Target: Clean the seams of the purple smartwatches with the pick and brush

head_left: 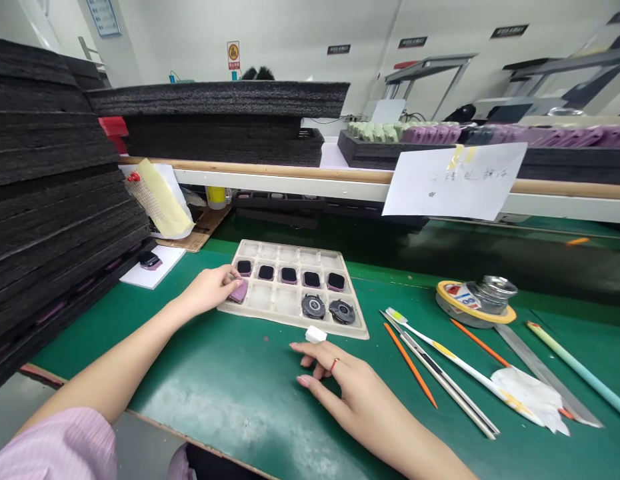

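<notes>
My left hand (207,290) pinches a pink square case (239,291) at the left edge of a beige compartment tray (273,300). Four square cases with dark faces sit in the tray's upper row, and two round dark metal parts (313,306) lie in its lower row at the right. My right hand (340,380) rests on the green mat (240,393) with its fingers apart, holding nothing. A small white block (315,334) lies just beyond its fingertips, below the tray's front rim.
Tall stacks of dark foam trays (50,147) rise at the left, with a white card (153,265) and a small dark object at their foot. To the right lie orange sticks, long metal strips, a steel ruler (545,373) and a tape roll (475,301).
</notes>
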Available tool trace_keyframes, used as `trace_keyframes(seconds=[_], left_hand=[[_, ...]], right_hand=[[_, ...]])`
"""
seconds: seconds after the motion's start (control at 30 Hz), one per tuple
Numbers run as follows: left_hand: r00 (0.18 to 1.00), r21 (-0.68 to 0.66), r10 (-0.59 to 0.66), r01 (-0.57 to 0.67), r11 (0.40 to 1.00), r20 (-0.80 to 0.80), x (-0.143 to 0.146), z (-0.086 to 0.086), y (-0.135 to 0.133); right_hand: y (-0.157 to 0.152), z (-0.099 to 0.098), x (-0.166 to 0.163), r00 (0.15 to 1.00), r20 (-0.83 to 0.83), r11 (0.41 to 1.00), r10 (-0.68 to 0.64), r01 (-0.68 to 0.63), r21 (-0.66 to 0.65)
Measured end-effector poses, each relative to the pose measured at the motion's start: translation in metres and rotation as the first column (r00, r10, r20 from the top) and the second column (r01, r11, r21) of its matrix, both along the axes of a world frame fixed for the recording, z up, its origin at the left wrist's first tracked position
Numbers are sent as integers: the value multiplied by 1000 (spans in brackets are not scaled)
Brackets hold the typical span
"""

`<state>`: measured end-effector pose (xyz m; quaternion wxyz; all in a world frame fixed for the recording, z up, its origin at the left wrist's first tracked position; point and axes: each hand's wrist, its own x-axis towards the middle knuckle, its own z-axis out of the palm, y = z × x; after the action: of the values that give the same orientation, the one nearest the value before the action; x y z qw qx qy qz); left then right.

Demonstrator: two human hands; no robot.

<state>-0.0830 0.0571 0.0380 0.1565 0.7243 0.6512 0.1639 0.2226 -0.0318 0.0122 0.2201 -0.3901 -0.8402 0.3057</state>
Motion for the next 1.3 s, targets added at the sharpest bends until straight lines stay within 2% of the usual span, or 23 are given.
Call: trace_keyframes(seconds=[0.1, 0.2, 0.37, 0.43, 0.53, 0.63, 0.8, 0.9, 1.0, 1.17, 1.3], left_hand=[[996, 102, 36, -27, 994, -85, 4, 2, 1], [987, 135, 52, -31, 990, -150, 11, 0, 14], [976, 74, 18, -2, 997, -216, 20, -8, 48], [976, 28, -38, 45, 999, -216, 18, -7, 60], [968, -50, -153, 146, 988, -200, 8, 0, 72], [962, -78, -213, 203, 976, -169, -4, 11, 77], [974, 14, -225, 226, 974, -40, -1, 20, 76], [972, 94, -236, 233, 968, 22, 18, 14, 75], [960, 83, -280, 277, 957, 27, 35, 3, 75], [938, 18, -341, 340, 940, 68, 45, -10, 80], [937, -5, -303, 309, 951, 175, 39, -9, 82]], right_hand=[[9, -1, -1, 999, -50, 996, -6, 10, 90], [28, 5, -8, 999, 0, 987, -34, 33, 160], [84, 17, -33, 984, 146, 988, -104, 85, 132], [110, 19, -42, 971, 184, 984, -155, 135, 116], [144, 17, -51, 952, 226, 978, -204, 187, 93], [161, 14, -56, 944, 243, 974, -223, 209, 83], [165, 8, -62, 954, 180, 971, -240, 233, 58], [167, 4, -61, 961, 80, 964, -266, 267, -3], [166, 4, -52, 945, -62, 945, -320, 313, -94], [142, 13, -20, 840, -325, 894, -434, 357, -270], [105, 14, 5, 751, -443, 853, -490, 308, -422]])
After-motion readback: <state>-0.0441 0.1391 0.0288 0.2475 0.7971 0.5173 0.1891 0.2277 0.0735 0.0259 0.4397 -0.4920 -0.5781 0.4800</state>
